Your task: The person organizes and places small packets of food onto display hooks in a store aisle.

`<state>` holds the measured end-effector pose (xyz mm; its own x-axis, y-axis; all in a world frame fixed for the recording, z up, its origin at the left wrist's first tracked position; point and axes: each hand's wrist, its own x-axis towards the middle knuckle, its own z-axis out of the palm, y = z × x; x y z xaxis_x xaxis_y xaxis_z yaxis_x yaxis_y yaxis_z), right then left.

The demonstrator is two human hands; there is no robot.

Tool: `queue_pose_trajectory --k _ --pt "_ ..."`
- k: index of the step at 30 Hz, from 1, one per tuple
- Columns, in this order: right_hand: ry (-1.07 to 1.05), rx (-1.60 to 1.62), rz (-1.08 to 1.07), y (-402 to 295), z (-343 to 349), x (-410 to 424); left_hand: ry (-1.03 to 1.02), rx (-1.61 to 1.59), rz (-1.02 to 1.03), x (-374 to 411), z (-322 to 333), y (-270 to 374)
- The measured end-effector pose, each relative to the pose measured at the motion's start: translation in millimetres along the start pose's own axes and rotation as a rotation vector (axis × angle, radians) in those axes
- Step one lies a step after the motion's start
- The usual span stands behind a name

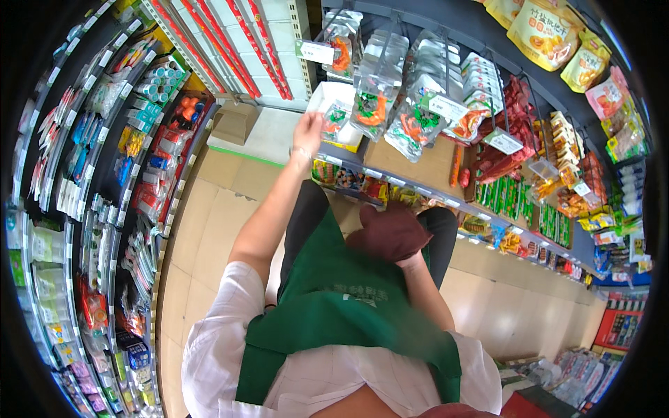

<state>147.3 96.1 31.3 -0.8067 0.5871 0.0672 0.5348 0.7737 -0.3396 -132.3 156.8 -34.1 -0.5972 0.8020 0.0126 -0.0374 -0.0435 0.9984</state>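
My left hand reaches up to the left side of a white box on the shelf. Blur and overlap hide whether its fingers close on the box wall. Inside that box lies a clear-and-silver snack packet with green and orange print. Low over my lap, my right hand is bunched in a maroon cloth, which covers most of the fingers. Just right of the box hang silver snack packets on a hook, with a second row of silver packets beside them.
A shelf edge with price tags runs in front of my knees. Red sausage packs hang at the right, above green packets. A cardboard box stands on a white ledge. Stocked shelves line the left side of the tiled floor.
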Motion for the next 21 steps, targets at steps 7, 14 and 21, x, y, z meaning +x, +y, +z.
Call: queue_pose_trajectory --k 7,14,21 --pt "-0.127 0.029 0.002 -8.4 -17.8 -1.0 0.130 0.321 0.473 139.7 38.9 52.5" --pt "0.036 -0.007 -0.010 12.7 14.7 -20.7 0.041 0.285 0.311 187.2 34.4 28.1" --pt "-0.154 -0.040 0.034 17.1 22.2 -9.9 0.107 -0.236 0.290 140.9 39.2 61.8"
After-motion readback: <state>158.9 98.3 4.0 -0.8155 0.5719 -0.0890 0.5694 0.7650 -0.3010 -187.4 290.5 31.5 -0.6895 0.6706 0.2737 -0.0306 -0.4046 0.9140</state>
